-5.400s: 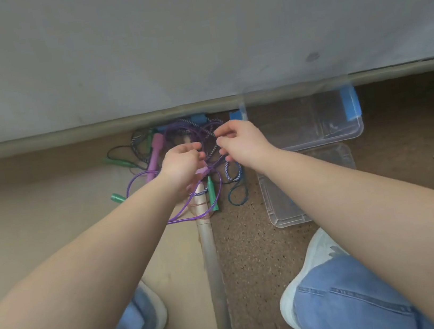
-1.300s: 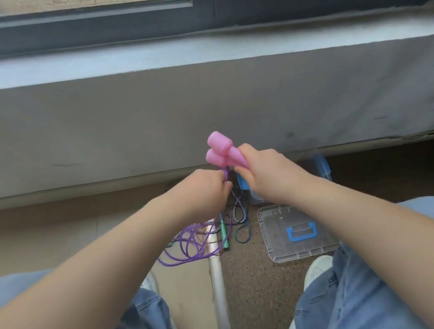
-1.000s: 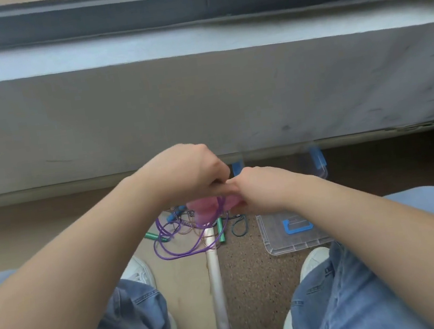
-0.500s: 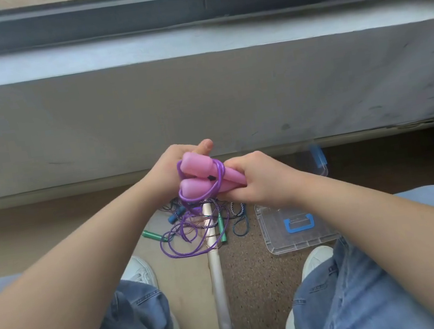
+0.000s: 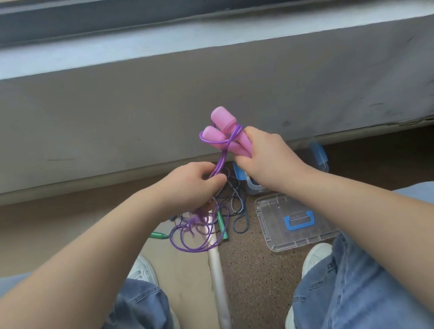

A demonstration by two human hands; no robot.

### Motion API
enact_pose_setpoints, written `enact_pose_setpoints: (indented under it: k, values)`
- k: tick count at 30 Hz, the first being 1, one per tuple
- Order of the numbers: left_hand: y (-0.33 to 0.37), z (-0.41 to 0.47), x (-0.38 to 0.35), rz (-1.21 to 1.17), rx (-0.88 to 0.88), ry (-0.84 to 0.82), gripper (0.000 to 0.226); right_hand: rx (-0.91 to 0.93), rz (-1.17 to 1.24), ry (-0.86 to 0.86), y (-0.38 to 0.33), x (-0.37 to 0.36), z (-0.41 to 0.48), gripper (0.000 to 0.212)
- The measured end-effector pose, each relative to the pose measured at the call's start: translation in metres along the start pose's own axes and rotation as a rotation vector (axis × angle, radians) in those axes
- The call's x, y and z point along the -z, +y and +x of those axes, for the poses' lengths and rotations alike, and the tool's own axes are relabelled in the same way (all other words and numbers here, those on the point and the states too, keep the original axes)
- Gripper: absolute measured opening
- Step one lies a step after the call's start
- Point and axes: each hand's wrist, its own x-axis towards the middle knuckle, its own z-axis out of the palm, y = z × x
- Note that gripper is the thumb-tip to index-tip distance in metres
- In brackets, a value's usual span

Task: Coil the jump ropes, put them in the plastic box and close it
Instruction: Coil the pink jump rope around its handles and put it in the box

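Gripping pink handles (image 5: 226, 132): right hand (image 5: 271, 161) | purple rope (image 5: 217, 165): left hand (image 5: 193, 185)

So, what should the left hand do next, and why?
Probably wind the purple cord round the pink handles again: the right hand grips both, only one loop is on them, and the left hand pinches cord whose rest lies loose below.

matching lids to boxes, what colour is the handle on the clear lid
Blue handle, head view.

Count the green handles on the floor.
2. One green handle left of the purple rope loops, the other green handle at their right edge. More may hide under the left hand.
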Motion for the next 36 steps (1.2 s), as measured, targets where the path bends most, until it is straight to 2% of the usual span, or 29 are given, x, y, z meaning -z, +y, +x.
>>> enact_pose_setpoints:
  k: [2,4,7,9,11,15,18,20,23,25,27,31,33,36]
  values:
    - [0.002,0.001,0.01,0.322,-0.079,0.055,0.037,-0.026,-0.158,-0.057,0.004,0.0,0.0,0.014]
    - [0.004,0.003,0.019,0.588,-0.213,0.205,0.051,-0.051,-0.318,-0.174,0.004,0.0,-0.001,0.012]
    - [0.003,0.007,0.031,0.741,-0.364,0.349,0.057,0.02,-0.43,-0.353,-0.002,-0.003,-0.004,0.012]
    - [0.0,0.01,0.033,0.751,-0.438,0.361,0.056,0.142,-0.438,-0.468,-0.007,-0.005,-0.007,0.017]
    - [-0.005,0.014,0.031,0.672,-0.45,0.36,0.061,0.274,-0.451,-0.554,-0.014,-0.002,-0.012,0.021]
    - [-0.012,0.021,0.025,0.36,-0.309,0.368,0.069,0.391,-0.282,-0.595,-0.025,0.008,-0.02,0.006]
    - [-0.014,0.023,0.025,0.001,-0.065,0.146,0.065,0.4,-0.063,-0.595,-0.029,0.015,-0.024,0.008]
    - [-0.026,0.027,0.024,-0.21,0.06,0.099,0.059,0.34,0.111,-0.569,-0.028,0.017,-0.026,0.008]
    - [-0.031,0.025,0.016,-0.411,-0.001,0.075,0.027,0.237,0.289,-0.461,-0.023,0.014,-0.023,0.014]
    - [-0.024,0.02,0.002,-0.518,-0.089,0.044,0.026,0.211,0.299,-0.366,-0.02,0.01,-0.018,0.011]
    - [-0.016,0.017,-0.009,-0.499,-0.054,0.102,0.028,0.168,0.273,-0.243,-0.018,0.009,-0.011,0.011]
    - [-0.005,0.019,-0.018,-0.304,0.037,0.224,0.055,0.049,0.109,-0.068,-0.011,0.012,-0.001,0.014]
    - [-0.002,0.017,-0.018,-0.339,0.102,0.111,0.057,0.036,0.043,-0.044,-0.008,0.01,0.001,0.011]
    - [0.003,0.013,-0.024,-0.365,0.225,-0.129,0.046,-0.005,0.006,-0.031,-0.005,0.007,0.003,0.007]
